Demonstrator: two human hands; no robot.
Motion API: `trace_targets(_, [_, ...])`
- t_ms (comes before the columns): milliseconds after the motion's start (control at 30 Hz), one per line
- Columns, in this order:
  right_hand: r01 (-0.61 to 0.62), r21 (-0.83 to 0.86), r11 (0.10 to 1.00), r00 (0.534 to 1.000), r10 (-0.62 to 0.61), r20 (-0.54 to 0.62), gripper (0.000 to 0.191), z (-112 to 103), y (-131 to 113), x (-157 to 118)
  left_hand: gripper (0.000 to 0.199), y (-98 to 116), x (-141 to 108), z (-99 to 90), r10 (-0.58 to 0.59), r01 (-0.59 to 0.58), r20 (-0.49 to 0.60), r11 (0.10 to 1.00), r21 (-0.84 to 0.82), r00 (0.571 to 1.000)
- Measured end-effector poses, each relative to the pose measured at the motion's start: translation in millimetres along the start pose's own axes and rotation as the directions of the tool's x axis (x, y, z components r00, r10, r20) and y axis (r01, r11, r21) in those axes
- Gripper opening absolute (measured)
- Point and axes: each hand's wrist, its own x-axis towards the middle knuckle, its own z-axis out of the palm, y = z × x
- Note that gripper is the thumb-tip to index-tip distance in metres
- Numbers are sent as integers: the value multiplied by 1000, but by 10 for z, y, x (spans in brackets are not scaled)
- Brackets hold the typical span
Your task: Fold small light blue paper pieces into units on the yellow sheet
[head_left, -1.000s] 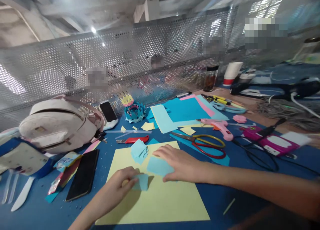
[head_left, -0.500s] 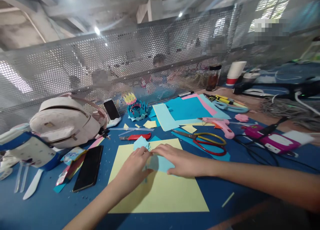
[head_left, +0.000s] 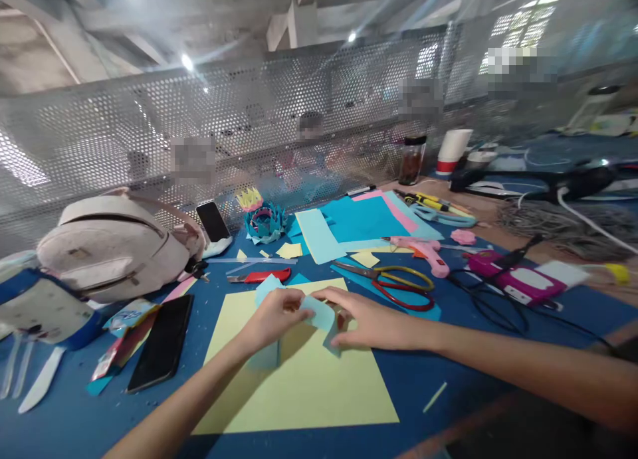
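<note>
Both hands are over a large yellow sheet point(head_left: 319, 392) on the blue table. My left hand point(head_left: 274, 319) pinches the left end of a light blue paper piece point(head_left: 321, 314). My right hand point(head_left: 361, 317) has its fingers curled round the right side of that piece, which is bent and raised off the sheet. More light blue paper point(head_left: 268, 287) lies at the sheet's upper edge, just behind my left hand, and another bit point(head_left: 264, 359) shows below it. A red cutter point(head_left: 266, 275) and open-bladed scissors point(head_left: 386, 274) lie beyond the hands.
A dark phone point(head_left: 162, 343) and a pale backpack point(head_left: 109, 246) are at the left. Behind stand a blue paper flower point(head_left: 265, 224) and stacked coloured sheets point(head_left: 366, 218). A pink glue gun point(head_left: 423, 248), magenta device point(head_left: 518, 278) and black cables are at the right.
The light blue piece lay flatter under both hands; now it is lifted and bent between them. My hands have moved slightly apart. The whole view has shifted, with table objects appearing farther left.
</note>
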Motion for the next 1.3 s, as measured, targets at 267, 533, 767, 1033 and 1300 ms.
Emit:
trace_targets(267, [55, 168, 984, 998, -53, -19, 51, -73, -108, 133, 46, 86, -153, 11, -127, 157, 105, 914, -373, 986])
trace_targets(533, [17, 427, 904, 999, -28, 19, 63, 101, -77, 267, 51, -6, -265, 124, -215, 157, -56, 844, -512, 975])
trace_targets(767, [76, 504, 860, 996, -37, -85, 70, 295, -38, 413, 48, -87, -339, 209, -292, 96, -177, 723, -684, 940])
trace_targets(1033, [59, 507, 860, 955, 99, -278, 43, 475, -42, 590, 54, 101, -355, 350, -247, 35, -134, 577, -816, 960])
trace_targets(1300, [8, 332, 943, 966, 79, -247, 40, 508, 49, 637, 40, -103, -424, 351, -133, 14, -72, 557, -830, 989])
